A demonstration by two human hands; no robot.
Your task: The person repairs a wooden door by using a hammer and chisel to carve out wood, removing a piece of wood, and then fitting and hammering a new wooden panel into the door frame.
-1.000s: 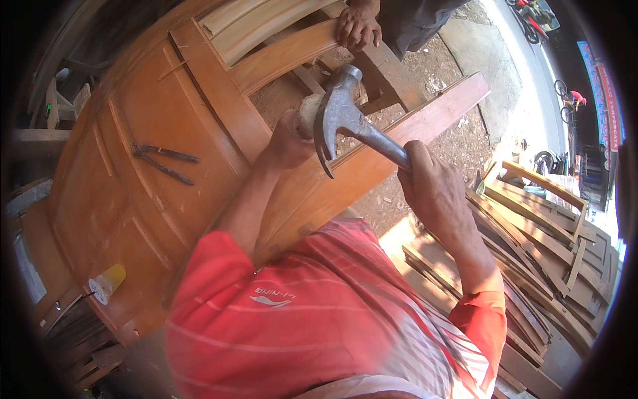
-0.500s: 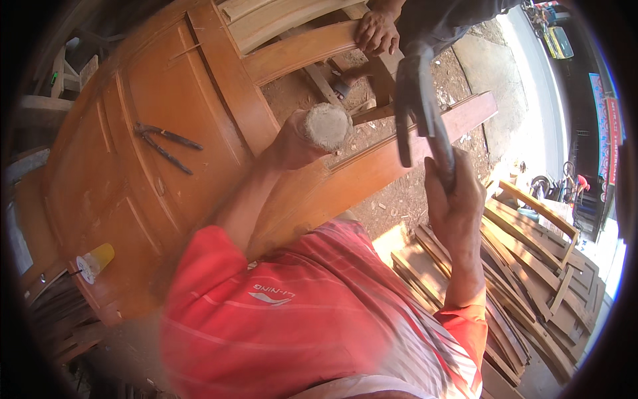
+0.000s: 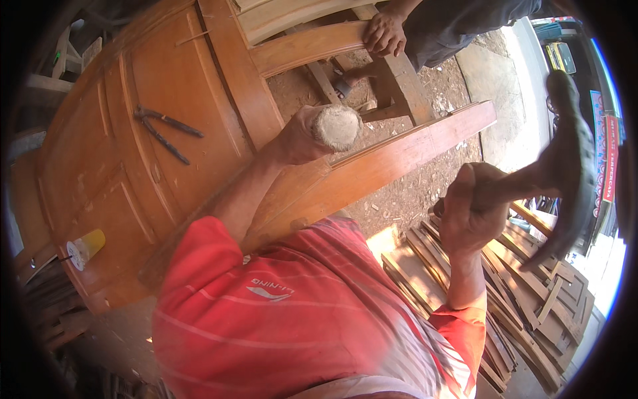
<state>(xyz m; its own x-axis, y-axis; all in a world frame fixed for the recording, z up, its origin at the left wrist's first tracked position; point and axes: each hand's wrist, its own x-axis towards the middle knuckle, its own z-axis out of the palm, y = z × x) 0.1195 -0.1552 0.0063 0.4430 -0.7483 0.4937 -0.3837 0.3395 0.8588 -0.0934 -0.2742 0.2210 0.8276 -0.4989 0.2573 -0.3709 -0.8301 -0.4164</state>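
Note:
My left hand (image 3: 298, 138) is wrapped round a stout piece of wood (image 3: 337, 128) with a pale, rounded, battered end facing up. This piece stands over the orange-brown panelled wooden door (image 3: 219, 143), beside its open frame part; its lower end is hidden. Out to the right, my right hand (image 3: 473, 209) grips a claw hammer (image 3: 577, 169) by its handle, with the dark head swung outward, apart from the wood. Pincers (image 3: 166, 130) lie with spread handles on the door, left of my left hand.
Another person's hand (image 3: 385, 33) rests on the far frame rail. A white and yellow tub (image 3: 86, 249) sits at the door's left edge. Wooden boards and old panels (image 3: 531, 299) are piled on the ground at right. Wood chips litter the dirt floor (image 3: 399, 176).
The hammer has swung from upright near the frame out to the right, its head tipping outward. My left hand and the wood shift slightly right in view.

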